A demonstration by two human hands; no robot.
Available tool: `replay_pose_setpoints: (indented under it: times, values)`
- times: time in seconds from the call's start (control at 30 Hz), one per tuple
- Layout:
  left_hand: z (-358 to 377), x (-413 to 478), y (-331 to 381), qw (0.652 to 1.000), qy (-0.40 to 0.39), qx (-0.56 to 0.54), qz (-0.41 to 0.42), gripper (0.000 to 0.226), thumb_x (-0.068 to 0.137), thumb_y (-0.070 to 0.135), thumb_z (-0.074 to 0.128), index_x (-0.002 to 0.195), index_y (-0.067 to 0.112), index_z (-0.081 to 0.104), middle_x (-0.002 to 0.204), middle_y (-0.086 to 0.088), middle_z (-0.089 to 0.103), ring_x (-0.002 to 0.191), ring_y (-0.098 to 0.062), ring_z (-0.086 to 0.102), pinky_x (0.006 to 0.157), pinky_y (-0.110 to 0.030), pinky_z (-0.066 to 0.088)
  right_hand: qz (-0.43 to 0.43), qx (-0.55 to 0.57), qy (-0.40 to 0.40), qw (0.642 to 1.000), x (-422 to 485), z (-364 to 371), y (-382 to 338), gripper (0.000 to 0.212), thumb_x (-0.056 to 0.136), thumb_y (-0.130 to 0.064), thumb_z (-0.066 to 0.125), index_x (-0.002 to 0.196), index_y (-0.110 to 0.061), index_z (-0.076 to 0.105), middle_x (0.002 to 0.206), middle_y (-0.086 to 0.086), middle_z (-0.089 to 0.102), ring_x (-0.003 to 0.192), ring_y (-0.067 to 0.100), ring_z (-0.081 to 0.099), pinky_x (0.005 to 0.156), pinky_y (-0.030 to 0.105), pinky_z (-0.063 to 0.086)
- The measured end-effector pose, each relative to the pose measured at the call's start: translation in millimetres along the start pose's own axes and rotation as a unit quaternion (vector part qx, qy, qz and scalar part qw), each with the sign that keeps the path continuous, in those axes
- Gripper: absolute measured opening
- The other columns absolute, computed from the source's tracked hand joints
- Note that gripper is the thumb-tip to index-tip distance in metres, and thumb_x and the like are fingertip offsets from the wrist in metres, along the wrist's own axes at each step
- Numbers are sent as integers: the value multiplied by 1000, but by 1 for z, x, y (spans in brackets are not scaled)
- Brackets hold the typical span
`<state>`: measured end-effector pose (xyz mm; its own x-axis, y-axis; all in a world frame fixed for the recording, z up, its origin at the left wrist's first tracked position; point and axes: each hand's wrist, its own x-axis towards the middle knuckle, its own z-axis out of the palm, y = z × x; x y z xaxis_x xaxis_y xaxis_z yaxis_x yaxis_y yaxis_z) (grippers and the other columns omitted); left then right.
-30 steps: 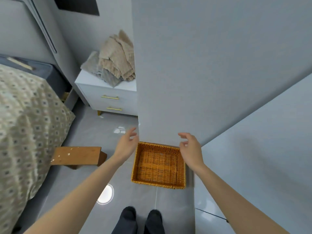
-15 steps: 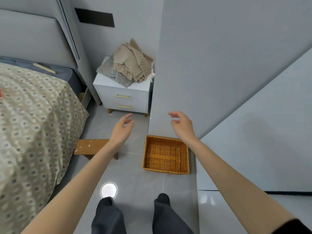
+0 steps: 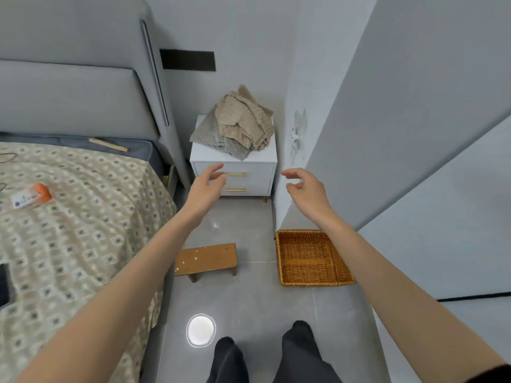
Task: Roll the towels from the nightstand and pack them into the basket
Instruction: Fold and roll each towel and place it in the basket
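A loose heap of beige and grey towels (image 3: 237, 125) lies on the white nightstand (image 3: 210, 154) with gold drawer handles, against the far wall. An empty wicker basket (image 3: 312, 258) sits on the floor at the foot of the right wall. My left hand (image 3: 206, 189) is raised in front of the nightstand drawers, fingers relaxed, holding nothing. My right hand (image 3: 305, 189) hovers level with it to the right, fingers loosely curved and empty. Both hands are short of the towels and well above the basket.
A bed (image 3: 72, 230) with a patterned cover fills the left side, its grey headboard (image 3: 83, 87) beside the nightstand. A small wooden stool (image 3: 207, 259) stands on the grey tile floor between bed and basket. A grey wall (image 3: 401, 134) closes the right.
The view has lifted from the basket toward the nightstand. Both hands have risen away from the basket rim and now hover before the nightstand, still empty.
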<state>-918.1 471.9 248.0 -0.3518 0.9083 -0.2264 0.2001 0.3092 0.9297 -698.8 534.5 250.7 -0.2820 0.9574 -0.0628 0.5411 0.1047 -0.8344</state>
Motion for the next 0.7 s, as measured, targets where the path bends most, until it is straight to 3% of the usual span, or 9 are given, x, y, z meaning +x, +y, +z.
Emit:
replay_pose_setpoints:
  times: [0.17,0.43,0.7]
  values:
    - [-25,35,14,1000,-3,-5,14,40,97,26,43,136,30,44,126,5,54,104,-11,55,76,-23,46,-12,-14,0,1000,31,13,-24,35,94,-5,46,123,-22,58,122,-4,56,84,-2,53,60,0,40]
    - [-18,113,38,1000,2,5,18,40,97,23,44,137,26,44,125,4,54,116,-18,52,100,-38,44,-14,-19,1,1000,112,14,-34,37,94,-7,46,125,-25,57,123,-9,53,86,-5,52,65,1,38]
    - [13,233,83,1000,17,0,-5,43,97,19,43,139,26,41,127,6,51,122,-20,47,104,-40,41,-5,12,-13,1000,233,-7,-33,37,93,-5,47,127,-18,57,125,-6,53,84,-2,54,66,1,39]
